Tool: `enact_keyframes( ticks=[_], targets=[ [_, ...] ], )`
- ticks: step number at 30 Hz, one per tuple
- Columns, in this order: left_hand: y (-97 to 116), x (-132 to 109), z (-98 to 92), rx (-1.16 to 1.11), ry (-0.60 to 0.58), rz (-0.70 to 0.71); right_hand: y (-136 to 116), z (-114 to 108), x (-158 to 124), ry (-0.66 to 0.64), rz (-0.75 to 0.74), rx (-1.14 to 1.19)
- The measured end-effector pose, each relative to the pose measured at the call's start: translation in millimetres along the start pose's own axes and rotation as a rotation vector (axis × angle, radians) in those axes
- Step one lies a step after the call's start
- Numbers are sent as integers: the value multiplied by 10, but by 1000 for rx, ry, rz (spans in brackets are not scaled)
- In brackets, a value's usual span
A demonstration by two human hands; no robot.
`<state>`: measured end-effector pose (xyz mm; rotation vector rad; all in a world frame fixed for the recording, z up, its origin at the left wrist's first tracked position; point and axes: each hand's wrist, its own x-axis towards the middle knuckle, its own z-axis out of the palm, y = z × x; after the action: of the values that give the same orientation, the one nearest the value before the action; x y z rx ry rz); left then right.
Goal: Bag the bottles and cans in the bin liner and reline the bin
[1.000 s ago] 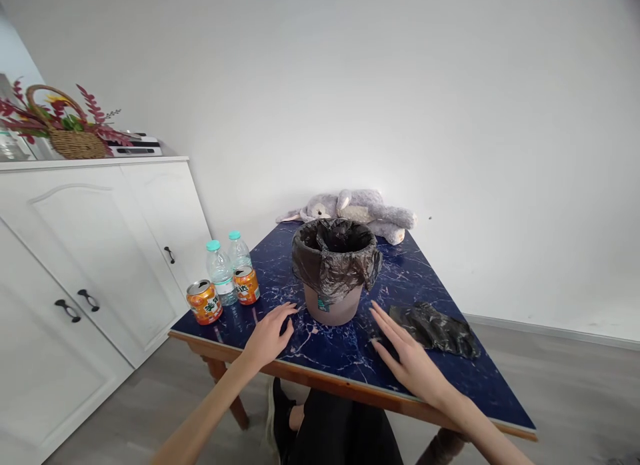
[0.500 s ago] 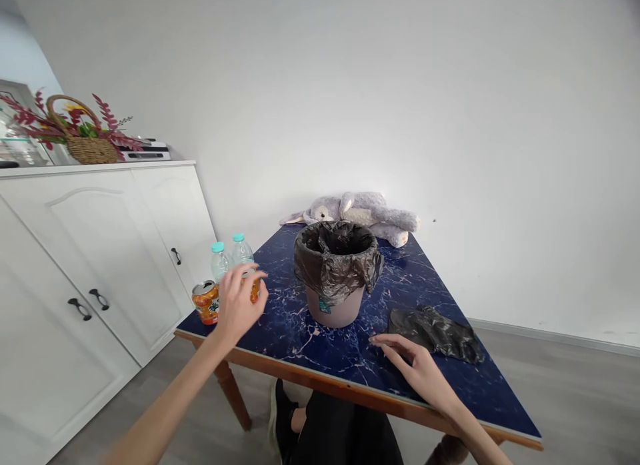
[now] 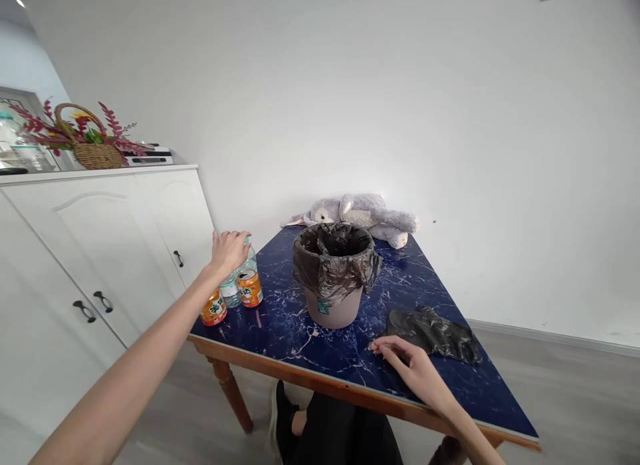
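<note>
My left hand [image 3: 230, 251] is at the tops of two clear plastic bottles with teal caps. Its fingers and thumb close about the cap of the farther bottle [image 3: 249, 259], while the palm hides the cap of the nearer bottle [image 3: 231, 291]. Two orange drink cans stand in front: the left can [image 3: 214, 309], partly behind my forearm, and the right can [image 3: 250, 288]. My right hand [image 3: 407, 368] rests on the table, fingers curled and thumb and fingertips together, with nothing visible in them. Just beyond it lies a crumpled black plastic bag [image 3: 435, 333].
A bin [image 3: 334, 310] lined with a black bag [image 3: 327, 275] stands mid-table. Behind it a grey plush toy [image 3: 370, 211] lies against the wall. The blue marbled table [image 3: 280, 325] has a wooden edge. Left is a white cabinet [image 3: 95, 238] bearing a flower basket [image 3: 97, 156].
My left hand has moved from over the cans up and back to the bottle tops. My right hand stays in place, its fingertips drawn in towards the thumb.
</note>
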<state>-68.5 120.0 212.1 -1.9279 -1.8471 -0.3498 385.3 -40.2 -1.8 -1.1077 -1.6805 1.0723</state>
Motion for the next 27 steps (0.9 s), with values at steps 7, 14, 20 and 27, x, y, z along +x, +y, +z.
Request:
enact_keyframes(
  ticks=[7, 14, 20, 27],
  targets=[
    [46, 27, -114, -148, 85, 96, -84, 13, 8, 5, -34, -47],
    [464, -68, -759, -670, 709, 191, -117, 24, 17, 3, -38, -49],
    [1024, -166, -1342, -889, 707, 324, -165, 26, -7, -7, -22, -62],
    [1278, -216, -1231, -802, 233, 631, -165, 32, 1, 10, -56, -68]
  ],
)
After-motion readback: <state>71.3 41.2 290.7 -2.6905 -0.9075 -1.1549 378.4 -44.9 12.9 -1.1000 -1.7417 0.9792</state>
